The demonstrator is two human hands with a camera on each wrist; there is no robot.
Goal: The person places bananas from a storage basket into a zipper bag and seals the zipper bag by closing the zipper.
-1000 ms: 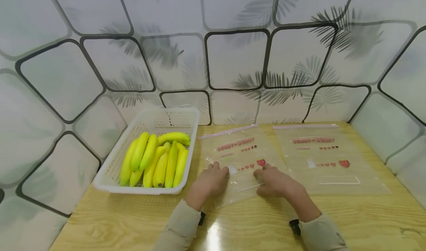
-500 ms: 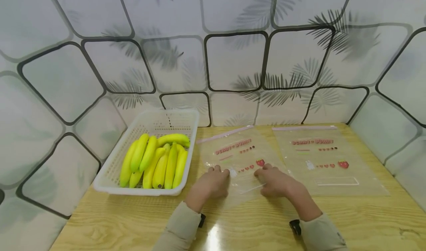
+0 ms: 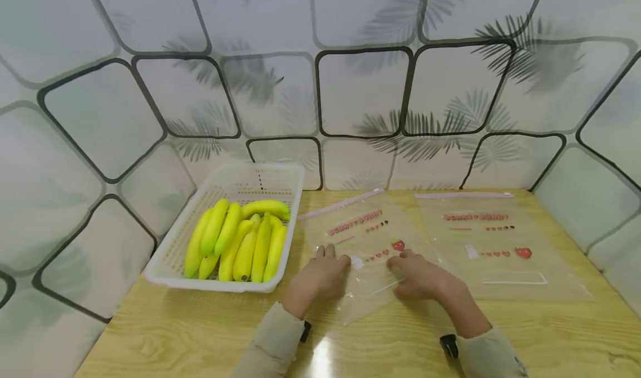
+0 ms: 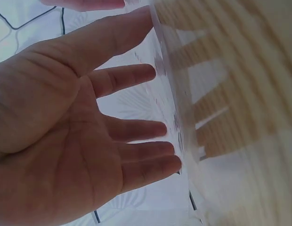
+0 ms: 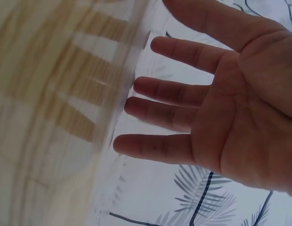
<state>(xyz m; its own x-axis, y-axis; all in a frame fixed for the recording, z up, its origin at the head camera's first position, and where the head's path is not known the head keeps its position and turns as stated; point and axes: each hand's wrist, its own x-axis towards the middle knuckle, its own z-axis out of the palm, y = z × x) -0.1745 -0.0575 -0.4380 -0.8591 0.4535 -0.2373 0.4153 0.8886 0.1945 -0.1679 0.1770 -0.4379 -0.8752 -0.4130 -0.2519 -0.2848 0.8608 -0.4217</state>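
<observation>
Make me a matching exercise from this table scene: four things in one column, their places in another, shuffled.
Things:
1. yellow bananas
2. white plastic basket
3. clear zip bag with strawberry print under both hands
4. second clear zip bag

Places:
A. right side of the table, untouched
B. middle of the table, fingertips on it
C. inside the basket
D. left side of the table

Pairs: 1-C, 2-D, 3-B, 4-A

both hands [image 3: 370, 275] flat on zip bag [image 3: 368, 239], bananas [image 3: 240, 239] in basket [image 3: 280, 177]
</observation>
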